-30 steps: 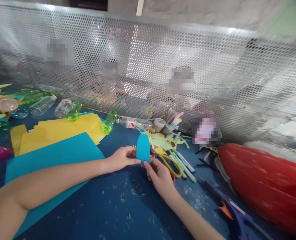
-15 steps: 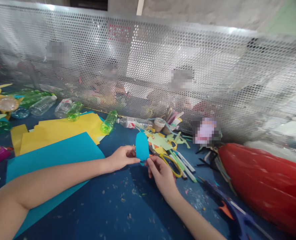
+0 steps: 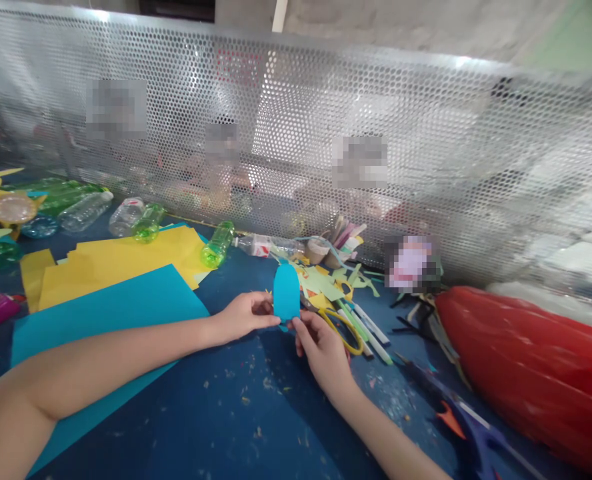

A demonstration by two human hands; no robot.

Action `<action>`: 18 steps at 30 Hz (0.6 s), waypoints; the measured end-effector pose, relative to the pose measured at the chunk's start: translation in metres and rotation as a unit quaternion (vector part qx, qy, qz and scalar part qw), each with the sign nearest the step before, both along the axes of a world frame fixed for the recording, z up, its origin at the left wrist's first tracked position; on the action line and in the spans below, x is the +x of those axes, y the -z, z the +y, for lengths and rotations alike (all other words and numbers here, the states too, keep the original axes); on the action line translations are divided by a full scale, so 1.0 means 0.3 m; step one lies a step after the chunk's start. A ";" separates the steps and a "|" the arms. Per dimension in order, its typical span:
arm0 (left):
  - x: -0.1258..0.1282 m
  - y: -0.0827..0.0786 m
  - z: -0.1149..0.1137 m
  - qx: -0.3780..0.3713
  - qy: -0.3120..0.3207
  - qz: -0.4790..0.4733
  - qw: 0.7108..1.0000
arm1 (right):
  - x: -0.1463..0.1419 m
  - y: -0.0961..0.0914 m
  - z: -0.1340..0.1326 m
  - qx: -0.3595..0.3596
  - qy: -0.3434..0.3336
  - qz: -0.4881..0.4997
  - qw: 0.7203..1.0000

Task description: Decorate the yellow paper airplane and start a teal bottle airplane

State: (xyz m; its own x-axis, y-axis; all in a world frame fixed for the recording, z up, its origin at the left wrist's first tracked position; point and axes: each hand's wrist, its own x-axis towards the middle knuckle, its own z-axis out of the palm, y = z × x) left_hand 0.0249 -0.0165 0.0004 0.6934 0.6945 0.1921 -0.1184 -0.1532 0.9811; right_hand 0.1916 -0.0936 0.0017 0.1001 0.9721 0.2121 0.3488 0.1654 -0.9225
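Both hands (image 3: 243, 317) (image 3: 321, 347) pinch the blue cutout (image 3: 287, 293) by its lower edges — flecked tabletop (image 3: 236, 413) spreads wide below.

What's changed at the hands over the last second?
The right hand has shifted slightly right along the lower edge of the blue piece; a blue sliver now shows above its top. Neither hand let go. The left hand, blue sheet and scissors stayed put.

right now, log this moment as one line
blue cutout: held upright; left hand: at its lower left; right hand: at its lower right; scissors: near right hand
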 end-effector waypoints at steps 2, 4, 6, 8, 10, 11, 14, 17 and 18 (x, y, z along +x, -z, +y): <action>0.001 0.004 0.002 -0.009 0.013 -0.016 1.000 | 0.004 0.005 -0.002 -0.007 -0.005 -0.008 1.000; 0.001 0.008 0.003 -0.017 0.011 -0.021 1.000 | 0.007 0.011 -0.004 -0.015 -0.009 -0.017 1.000; 0.000 0.008 0.001 -0.016 0.000 -0.012 1.000 | 0.008 0.015 -0.004 -0.020 -0.013 -0.017 1.000; -0.001 0.003 -0.002 -0.009 -0.007 0.000 1.000 | 0.007 0.019 -0.003 -0.025 -0.019 -0.012 0.999; -0.003 -0.004 -0.006 0.002 -0.011 0.014 1.000 | 0.008 0.022 -0.002 -0.028 -0.025 -0.016 0.999; -0.004 -0.007 -0.008 0.007 -0.011 0.021 1.000 | 0.008 0.024 -0.001 -0.027 -0.027 -0.021 0.999; -0.005 -0.010 -0.011 0.027 -0.009 0.037 0.999 | 0.009 0.029 -0.001 -0.019 -0.027 -0.032 0.999; -0.005 -0.009 -0.012 0.051 -0.010 0.051 0.997 | 0.010 0.031 -0.002 -0.021 -0.026 -0.027 0.999; -0.005 -0.009 -0.012 0.056 -0.011 0.054 0.997 | 0.010 0.032 -0.001 -0.024 -0.026 -0.023 0.999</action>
State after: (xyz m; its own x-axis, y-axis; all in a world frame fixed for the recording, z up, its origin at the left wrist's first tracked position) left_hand 0.0233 -0.0201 0.0032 0.6997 0.6875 0.1943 -0.0088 -0.2637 0.9646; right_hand 0.1944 -0.0940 -0.0079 0.0396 0.9848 0.1692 0.3823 0.1415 -0.9131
